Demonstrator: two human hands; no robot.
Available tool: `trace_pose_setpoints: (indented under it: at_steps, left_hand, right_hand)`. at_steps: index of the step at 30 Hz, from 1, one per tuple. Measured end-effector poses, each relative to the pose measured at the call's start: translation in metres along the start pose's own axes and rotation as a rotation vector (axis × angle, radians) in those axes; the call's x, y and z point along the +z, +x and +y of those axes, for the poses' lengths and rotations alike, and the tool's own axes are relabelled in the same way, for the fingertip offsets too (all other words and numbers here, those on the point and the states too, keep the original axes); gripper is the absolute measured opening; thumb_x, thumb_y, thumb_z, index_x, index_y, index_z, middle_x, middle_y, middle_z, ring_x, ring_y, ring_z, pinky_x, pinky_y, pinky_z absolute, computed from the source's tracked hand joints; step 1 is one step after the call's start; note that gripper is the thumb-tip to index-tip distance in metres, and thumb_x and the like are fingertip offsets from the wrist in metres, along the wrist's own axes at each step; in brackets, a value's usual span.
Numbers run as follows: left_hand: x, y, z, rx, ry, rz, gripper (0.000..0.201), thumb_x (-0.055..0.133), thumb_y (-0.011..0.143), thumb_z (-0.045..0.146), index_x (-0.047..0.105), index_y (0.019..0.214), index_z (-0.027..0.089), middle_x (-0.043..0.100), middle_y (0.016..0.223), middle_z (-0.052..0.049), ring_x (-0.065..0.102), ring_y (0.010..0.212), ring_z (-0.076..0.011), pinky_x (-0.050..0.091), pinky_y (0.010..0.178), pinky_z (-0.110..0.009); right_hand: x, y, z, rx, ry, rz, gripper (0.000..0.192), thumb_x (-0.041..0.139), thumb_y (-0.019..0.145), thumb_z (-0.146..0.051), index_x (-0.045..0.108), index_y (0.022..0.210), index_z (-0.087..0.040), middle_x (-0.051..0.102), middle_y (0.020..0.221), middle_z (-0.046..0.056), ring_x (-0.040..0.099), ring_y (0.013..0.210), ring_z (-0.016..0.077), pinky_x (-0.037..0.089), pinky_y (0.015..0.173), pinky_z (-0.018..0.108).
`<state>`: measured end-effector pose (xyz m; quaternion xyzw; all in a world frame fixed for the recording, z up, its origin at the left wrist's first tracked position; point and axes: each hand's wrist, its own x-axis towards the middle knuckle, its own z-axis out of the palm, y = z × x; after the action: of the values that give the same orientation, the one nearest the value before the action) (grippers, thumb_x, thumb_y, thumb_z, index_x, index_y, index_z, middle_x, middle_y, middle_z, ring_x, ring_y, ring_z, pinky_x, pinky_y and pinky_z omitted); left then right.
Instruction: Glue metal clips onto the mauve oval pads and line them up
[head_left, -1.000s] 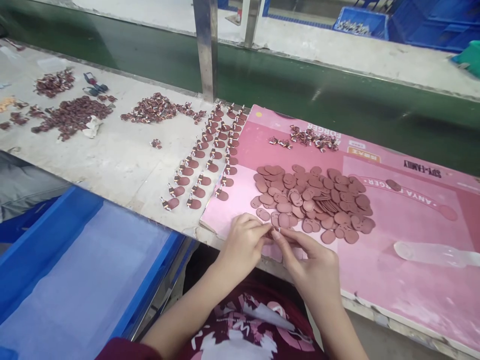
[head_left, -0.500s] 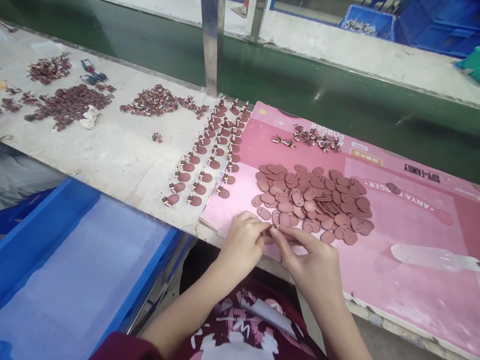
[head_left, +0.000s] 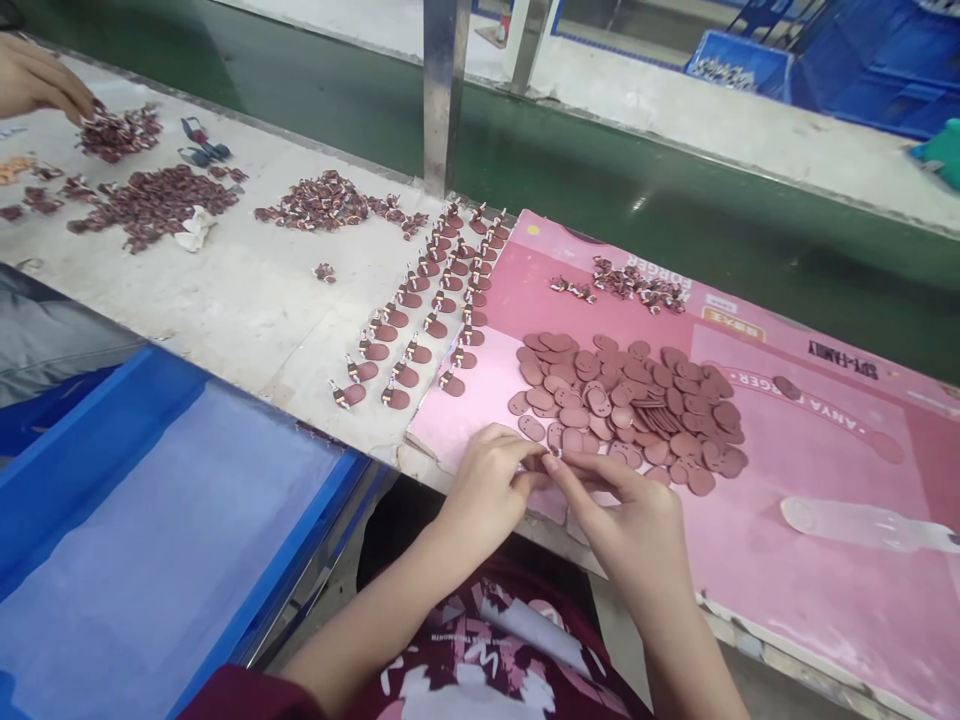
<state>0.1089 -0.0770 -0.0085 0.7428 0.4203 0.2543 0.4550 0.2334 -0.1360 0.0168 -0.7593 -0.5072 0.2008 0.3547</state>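
My left hand (head_left: 491,485) and my right hand (head_left: 626,505) meet at the front edge of the pink board (head_left: 832,580). Both are closed, fingertips pinched together around something small; only a whitish bit of it shows, the rest is hidden by the fingers. Just beyond them lies a heap of brown oval discs (head_left: 637,400), some with small holes. Farther back on the board is a cluster of small dark brown and white figures (head_left: 637,285). To the left, figures on brown oval bases (head_left: 409,375) stand in three rows, partly on the board, partly on the white table.
A clear plastic bottle (head_left: 862,525) lies at right; a single brown disc (head_left: 786,387) sits apart. Piles of small brown parts (head_left: 161,200) and figures (head_left: 322,200) spread leftward. Another person's hand (head_left: 45,80) touches the far-left pile. A metal post (head_left: 444,100) and blue bin (head_left: 82,440) flank the table.
Another person's hand has come in at the far left, onto a pile. The view has shifted slightly. My hands stay pinched together in nearly the same place.
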Motion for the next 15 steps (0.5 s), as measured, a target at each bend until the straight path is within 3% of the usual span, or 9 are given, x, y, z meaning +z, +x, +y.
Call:
trace_pose_setpoints:
  at_steps: [9,15]
  left_hand:
    - [-0.004,0.000,0.001,-0.069,-0.075,-0.002,0.022,0.067,0.076,0.003,0.073,0.091,0.018,0.066,0.088,-0.005,0.062,0.090,-0.0202,0.053,0.085,-0.036]
    - [-0.008,0.001,0.003,-0.152,-0.236,-0.018,0.024,0.070,0.073,0.002,0.073,0.090,0.018,0.065,0.090,-0.005,0.063,0.091,-0.0194,0.052,0.086,-0.034]
  right_hand:
    - [-0.004,0.004,-0.008,-0.004,-0.013,-0.024,0.028,0.063,0.078,-0.047,0.075,0.075,-0.022,0.074,0.073,0.004,0.070,0.063,0.0218,0.056,0.061,0.030]
    - [-0.013,0.001,-0.016,0.017,-0.006,0.012,0.035,0.063,0.077,-0.053,0.077,0.076,-0.021,0.074,0.072,0.006,0.069,0.061,0.0217,0.055,0.057,0.029]
